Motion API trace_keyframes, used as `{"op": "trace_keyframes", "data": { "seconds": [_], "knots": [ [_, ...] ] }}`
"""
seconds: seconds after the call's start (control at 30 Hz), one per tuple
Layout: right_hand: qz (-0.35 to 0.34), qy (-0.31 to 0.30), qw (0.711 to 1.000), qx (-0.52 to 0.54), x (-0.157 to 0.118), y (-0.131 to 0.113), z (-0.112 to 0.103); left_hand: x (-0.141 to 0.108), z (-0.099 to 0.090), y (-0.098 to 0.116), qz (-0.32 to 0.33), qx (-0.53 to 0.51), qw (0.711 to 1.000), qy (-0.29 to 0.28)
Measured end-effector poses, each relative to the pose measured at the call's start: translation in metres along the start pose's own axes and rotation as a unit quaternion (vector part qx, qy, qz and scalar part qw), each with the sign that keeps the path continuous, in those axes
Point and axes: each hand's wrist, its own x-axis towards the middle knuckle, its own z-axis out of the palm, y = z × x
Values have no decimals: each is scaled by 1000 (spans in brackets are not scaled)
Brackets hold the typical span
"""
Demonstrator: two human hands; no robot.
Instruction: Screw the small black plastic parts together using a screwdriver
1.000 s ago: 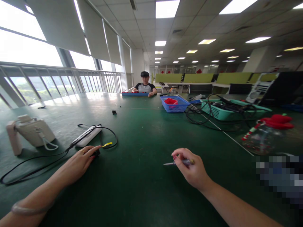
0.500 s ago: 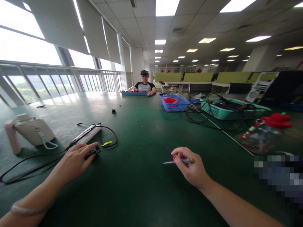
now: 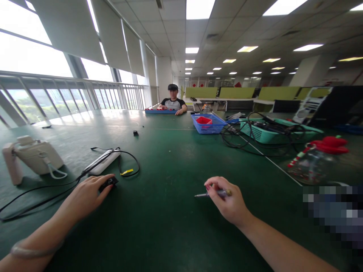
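My left hand point(image 3: 86, 192) rests low over the green table point(image 3: 159, 219), its thumb and fingers closed round a small black block-like object point(image 3: 109, 183), part of which they hide. In my right hand point(image 3: 231, 200) is a small screwdriver point(image 3: 211, 194); its thin metal shaft points left and its handle lies between thumb and fingers. Just beyond the left hand lies a white bar-shaped device point(image 3: 103, 161), crossed by a black cable point(image 3: 136, 160) with a yellow tag. Farther off sits another small black piece point(image 3: 135, 133).
A cream camera-like device point(image 3: 39, 155) with a strap stands at left. Toward the right are a blue basket point(image 3: 208, 129), a teal basket point(image 3: 255, 134) with cables, and a red-lidded jar point(image 3: 314, 166). Across the table sits a person point(image 3: 171, 102) behind a blue tray point(image 3: 160, 112).
My left fingers have shifted slightly on the black object, which has tilted and sits a little farther left and lower. The right hand and screwdriver look nearly still.
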Motion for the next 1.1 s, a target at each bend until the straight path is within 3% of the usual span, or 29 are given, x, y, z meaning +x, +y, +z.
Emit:
{"op": "trace_keyframes", "data": {
  "seconds": [0.43,0.53,0.63,0.83,0.97,1.1],
  "knots": [
    [-13,6,1000,1,0,0,0,-1,3,-4,-24,-1,1000,-18],
    [-20,11,1000,-3,-1,-2,-1,-1,-2,4,-18,-6,1000,-6],
    [-40,17,999,3,-1,-4,-2,2,-15,35,21,-37,999,11],
    [-90,-24,996,-16,2,-2,-2,22,-43,147,171,-128,976,-39],
    [-61,-45,995,-66,5,1,1,52,-29,208,228,-157,960,-41],
    [-23,-24,996,-82,6,7,5,79,1,239,201,-174,962,-57]
  ]
}}
